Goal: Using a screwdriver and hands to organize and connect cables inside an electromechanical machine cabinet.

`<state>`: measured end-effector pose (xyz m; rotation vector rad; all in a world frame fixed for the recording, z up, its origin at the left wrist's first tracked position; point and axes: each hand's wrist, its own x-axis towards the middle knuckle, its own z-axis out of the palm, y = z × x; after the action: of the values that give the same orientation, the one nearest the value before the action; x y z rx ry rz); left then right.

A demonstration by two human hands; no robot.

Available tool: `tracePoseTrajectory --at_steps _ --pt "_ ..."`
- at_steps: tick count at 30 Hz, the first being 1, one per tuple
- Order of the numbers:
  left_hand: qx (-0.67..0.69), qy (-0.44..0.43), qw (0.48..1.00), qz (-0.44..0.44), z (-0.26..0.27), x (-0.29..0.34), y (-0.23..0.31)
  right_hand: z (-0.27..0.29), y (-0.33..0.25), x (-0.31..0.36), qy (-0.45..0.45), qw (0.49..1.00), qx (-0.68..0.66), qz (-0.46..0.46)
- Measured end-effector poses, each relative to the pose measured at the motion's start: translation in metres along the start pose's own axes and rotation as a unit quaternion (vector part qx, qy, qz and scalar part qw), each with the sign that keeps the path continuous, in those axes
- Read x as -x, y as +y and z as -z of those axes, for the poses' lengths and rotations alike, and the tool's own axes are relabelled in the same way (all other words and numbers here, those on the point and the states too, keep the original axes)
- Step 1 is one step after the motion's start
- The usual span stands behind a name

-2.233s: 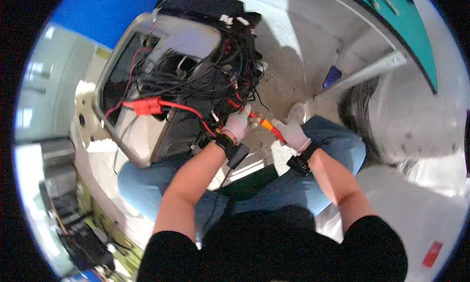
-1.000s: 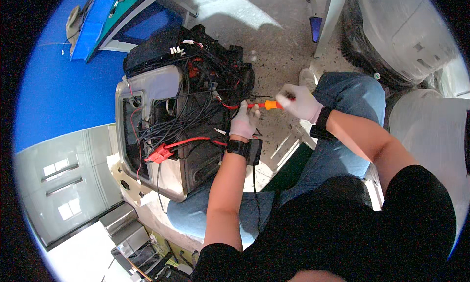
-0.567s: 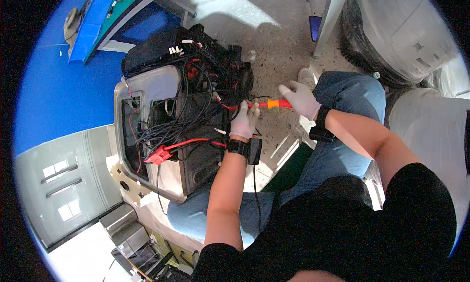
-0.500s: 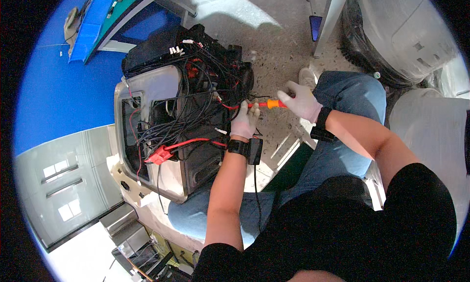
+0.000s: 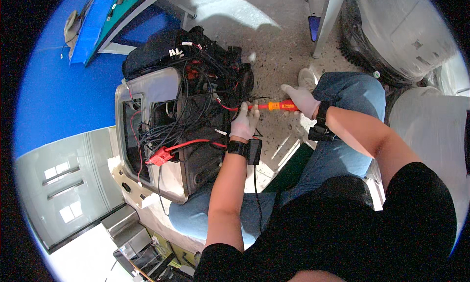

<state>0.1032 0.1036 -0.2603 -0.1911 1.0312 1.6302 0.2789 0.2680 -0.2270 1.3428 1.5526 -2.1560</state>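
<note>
A screwdriver [image 5: 283, 105] with a red and orange handle and a red shaft lies level, pointing left into a dark machine [image 5: 208, 157]. My left hand [image 5: 243, 125], white-gloved, is closed round the shaft beside the machine. The screwdriver's tip is hidden behind that hand and the cables. My right hand [image 5: 306, 101], also gloved, has its fingers under the rear of the handle, with the thumb raised off it. A tangle of black cables [image 5: 169, 120] covers the machine. A red connector [image 5: 160, 156] on a thick red cable sits near its front.
A metal table leg [image 5: 329, 25] stands on the speckled floor beyond my right hand. Plastic-wrapped bulky items [image 5: 396, 32] line the right side. A blue panel [image 5: 63, 101] and a glossy white cabinet [image 5: 73, 179] are at the left. My jeans-clad legs flank the work.
My right hand has shifted slightly right along the handle and raised its thumb, so more of the handle shows. My left hand has stayed on the shaft.
</note>
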Motion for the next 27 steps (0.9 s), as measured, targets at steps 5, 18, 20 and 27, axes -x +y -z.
tracePoseTrajectory --at_steps 5,18,20,27 --pt "0.046 0.053 0.997 0.024 -0.019 0.006 0.004 -0.01 -0.013 0.022 0.193 0.945 0.094 0.248" --pt "0.046 0.047 0.997 0.039 -0.013 0.008 0.007 -0.001 -0.004 0.008 -0.008 0.991 0.127 0.043" --pt "0.053 0.033 0.997 0.044 -0.011 0.006 0.006 0.004 0.0 0.002 -0.118 0.991 -0.047 -0.044" --pt "0.034 0.102 0.994 0.017 -0.018 0.005 0.003 0.001 0.005 0.001 -0.02 0.988 0.016 0.153"
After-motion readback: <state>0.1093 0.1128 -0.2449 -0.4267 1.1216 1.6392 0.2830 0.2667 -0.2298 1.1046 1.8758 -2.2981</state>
